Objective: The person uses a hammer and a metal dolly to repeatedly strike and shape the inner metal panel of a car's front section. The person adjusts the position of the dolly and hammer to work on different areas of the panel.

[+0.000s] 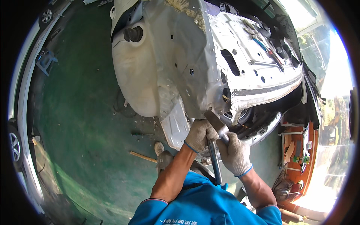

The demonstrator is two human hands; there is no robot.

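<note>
The head-worn fisheye looks down from arm's reach onto both hands (198,135).

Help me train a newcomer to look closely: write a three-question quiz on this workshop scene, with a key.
1. True or false: the left hand and right hand both wear gloves.
2. Which lies on the green floor?
A) a traffic cone
B) a wooden stick
C) a watering can
3. What colour is the shirt?

Key: 1. True. 2. B. 3. Blue.
</note>
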